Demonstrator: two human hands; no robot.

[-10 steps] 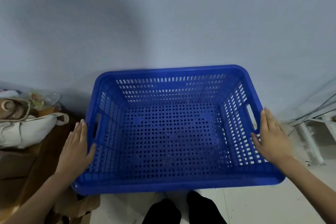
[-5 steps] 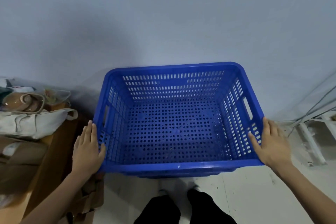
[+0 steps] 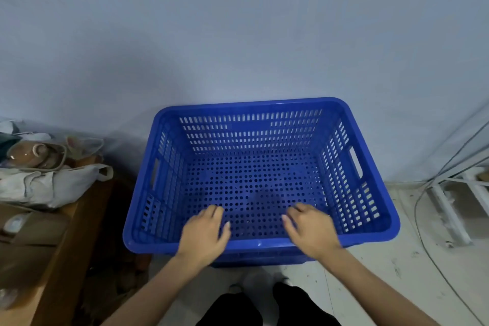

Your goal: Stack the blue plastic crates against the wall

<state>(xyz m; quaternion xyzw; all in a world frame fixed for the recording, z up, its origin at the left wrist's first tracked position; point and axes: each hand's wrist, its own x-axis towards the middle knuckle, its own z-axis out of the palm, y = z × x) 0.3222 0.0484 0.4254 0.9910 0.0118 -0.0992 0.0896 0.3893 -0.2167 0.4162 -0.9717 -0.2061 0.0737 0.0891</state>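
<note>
Crate: the blue plastic crate (image 3: 260,182) sits on another blue crate (image 3: 258,262) that peeks out under its near edge, on the floor (image 3: 397,267) against the wall (image 3: 238,34).
My left hand (image 3: 203,235): open, palm down over the near rim, holding nothing.
My right hand (image 3: 311,231): open too, fingers spread over the near rim.
Left side: a cloth bag (image 3: 50,182) lies on a brown table (image 3: 53,259).

Nothing to read here: no text, label, brand or number shows on any surface in view.
</note>
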